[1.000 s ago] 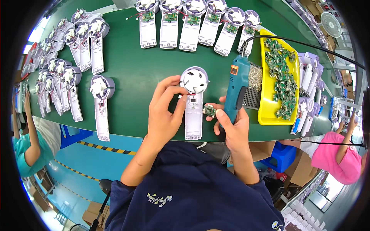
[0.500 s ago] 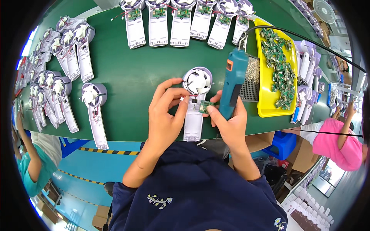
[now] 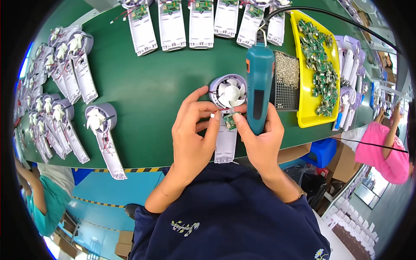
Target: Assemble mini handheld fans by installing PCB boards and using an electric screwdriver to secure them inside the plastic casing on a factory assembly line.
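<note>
- The fan body point(image 3: 225, 149) lies at the desk's point(image 3: 143, 86) near edge, its rotor point(image 3: 231, 92) away from the person; best kept flat there.
- The left hand point(image 3: 193, 136) seems to pinch the white plug point(image 3: 212, 115) at its fingertips; guiding by the plug, not the red wire point(image 3: 223, 109), should spare the joints.
- The right hand point(image 3: 263, 147) pinches the circuit board point(image 3: 230, 123) under its thumb while cradling the teal screwdriver point(image 3: 260, 78); keep the tool clear of the rotor.
</note>
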